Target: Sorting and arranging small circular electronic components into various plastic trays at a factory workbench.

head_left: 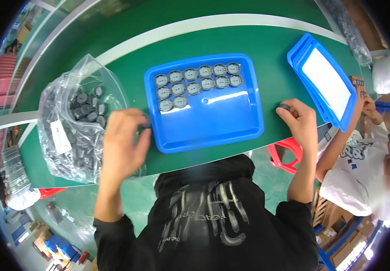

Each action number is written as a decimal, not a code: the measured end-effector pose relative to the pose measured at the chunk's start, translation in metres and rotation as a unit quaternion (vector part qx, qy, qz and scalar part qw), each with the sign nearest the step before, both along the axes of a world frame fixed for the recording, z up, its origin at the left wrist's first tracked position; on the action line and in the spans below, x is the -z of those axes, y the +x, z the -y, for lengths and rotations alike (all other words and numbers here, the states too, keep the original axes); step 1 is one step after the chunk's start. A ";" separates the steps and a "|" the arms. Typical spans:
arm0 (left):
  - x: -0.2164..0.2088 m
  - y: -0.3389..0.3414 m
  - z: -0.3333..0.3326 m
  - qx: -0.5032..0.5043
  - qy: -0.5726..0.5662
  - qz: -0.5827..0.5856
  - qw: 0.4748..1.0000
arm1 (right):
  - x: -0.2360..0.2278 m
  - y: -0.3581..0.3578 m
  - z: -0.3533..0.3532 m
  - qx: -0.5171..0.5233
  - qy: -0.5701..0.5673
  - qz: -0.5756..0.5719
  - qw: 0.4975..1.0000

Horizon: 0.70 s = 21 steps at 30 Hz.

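Observation:
A blue tray [186, 143] lies in front of me on the green table. Small grey rounded plastic parts [205, 71] line its far side in two full rows, and a third row holds two at its left end. My left hand [125, 140] is between the tray's left wall and a clear plastic bag [62, 149], pinching a dark grey rounded part [145, 121]; it is slightly blurred. The bag is full of similar loose parts [86, 107], its mouth gaping. Right of the tray, my right hand [299, 118] grips another dark rounded part [284, 107] between thumb and fingers, just above the table.
A stack of blue trays [304, 67] with a white sheet on top sits at the table's right end. Beyond it, a person in a white shirt [350, 180] works with their hands raised. A red stool [287, 153] stands below the table's front edge.

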State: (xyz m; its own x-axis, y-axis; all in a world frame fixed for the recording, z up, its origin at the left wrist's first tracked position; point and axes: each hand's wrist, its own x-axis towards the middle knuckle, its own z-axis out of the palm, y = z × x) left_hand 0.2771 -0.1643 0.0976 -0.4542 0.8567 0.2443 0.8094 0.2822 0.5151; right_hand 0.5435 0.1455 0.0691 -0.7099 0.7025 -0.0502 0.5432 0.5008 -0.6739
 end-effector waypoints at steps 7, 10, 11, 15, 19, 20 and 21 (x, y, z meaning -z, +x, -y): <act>0.016 0.036 -0.074 0.101 0.055 -0.021 0.993 | -0.001 -0.010 -0.006 0.028 0.036 -0.005 0.999; 0.024 0.039 -0.084 0.060 0.063 -0.068 0.994 | 0.000 -0.006 -0.003 0.014 0.102 -0.035 0.994; 0.027 0.038 -0.085 0.064 0.065 -0.065 0.994 | 0.001 -0.004 -0.002 -0.006 0.094 -0.042 0.995; 0.032 0.032 -0.081 0.042 0.034 -0.086 0.995 | 0.005 -0.006 0.001 -0.046 0.097 -0.079 0.991; 0.031 0.031 -0.086 0.032 0.027 -0.064 0.997 | 0.003 -0.015 0.009 -0.017 0.170 -0.144 0.975; 0.035 0.031 -0.086 0.038 0.032 -0.060 0.997 | 0.003 -0.014 0.011 -0.018 0.171 -0.145 0.974; 0.036 0.030 -0.086 0.043 0.037 -0.056 0.997 | 0.003 -0.012 0.012 0.020 0.150 -0.102 0.983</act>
State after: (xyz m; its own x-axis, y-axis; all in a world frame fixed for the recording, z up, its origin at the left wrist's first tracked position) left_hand 0.3074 -0.0784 0.0617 -0.3460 0.8695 0.3525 0.8825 0.1741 0.4368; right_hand 0.5312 0.1336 0.0659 -0.6553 0.6912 0.3045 0.4350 0.6750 -0.5960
